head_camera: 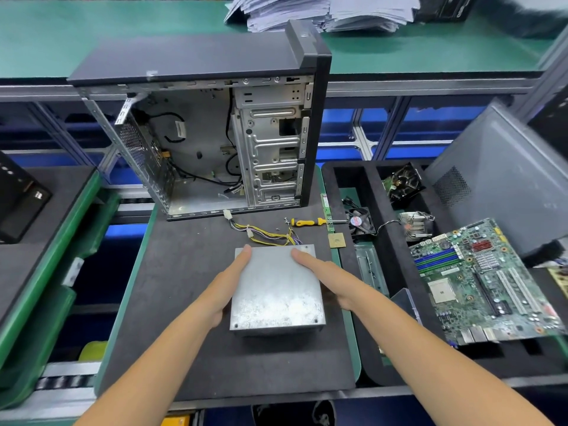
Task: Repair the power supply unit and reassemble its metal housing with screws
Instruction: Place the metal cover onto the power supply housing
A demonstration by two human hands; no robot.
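one power supply unit (276, 290) held between two hands, left hand (229, 278) and right hand (327, 278), fingers straight.

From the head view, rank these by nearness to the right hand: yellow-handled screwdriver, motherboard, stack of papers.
From the right hand:
1. Yellow-handled screwdriver, on the mat just beyond the fingertips.
2. Motherboard, off to the right in the tray.
3. Stack of papers, on the far shelf.

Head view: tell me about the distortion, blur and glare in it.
Head view: wide-angle bending curves the shelf rails and leans the computer case; the top right corner is smeared with blur; soft overhead light gives a dull mottled sheen on the power supply unit, no harsh glare; left hand and right hand cast only faint shadows; the centre is sharp.
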